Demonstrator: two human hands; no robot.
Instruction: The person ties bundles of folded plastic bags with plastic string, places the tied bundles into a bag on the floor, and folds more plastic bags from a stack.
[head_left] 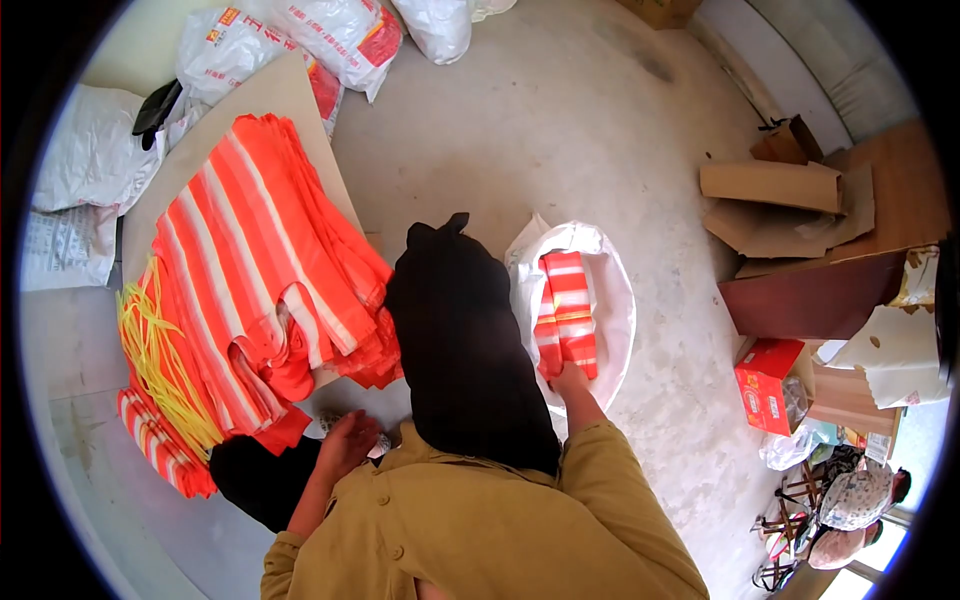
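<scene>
My right hand (pixel 572 385) grips the lower end of a folded red-and-white striped bundle (pixel 570 310), tied round its middle with a yellow strip. The bundle lies inside an open white sack (pixel 618 330) on the floor, right of my leg. My left hand (pixel 347 440) rests by my lap, fingers loosely apart, with nothing visible in it. Ahead of it lies a large pile of red-and-white striped sheets (pixel 260 240), thin and bag-like, with curved cut-outs at the near edge. Long yellow strips (pixel 165 355) drape over its left side.
A board (pixel 325 170) lies under the pile. Another striped bundle (pixel 165 450) sits at its near left. Stuffed white plastic bags (pixel 100 150) line the far left. At right are an open cardboard box (pixel 790 210), a red box (pixel 770 385) and a stool (pixel 795 515).
</scene>
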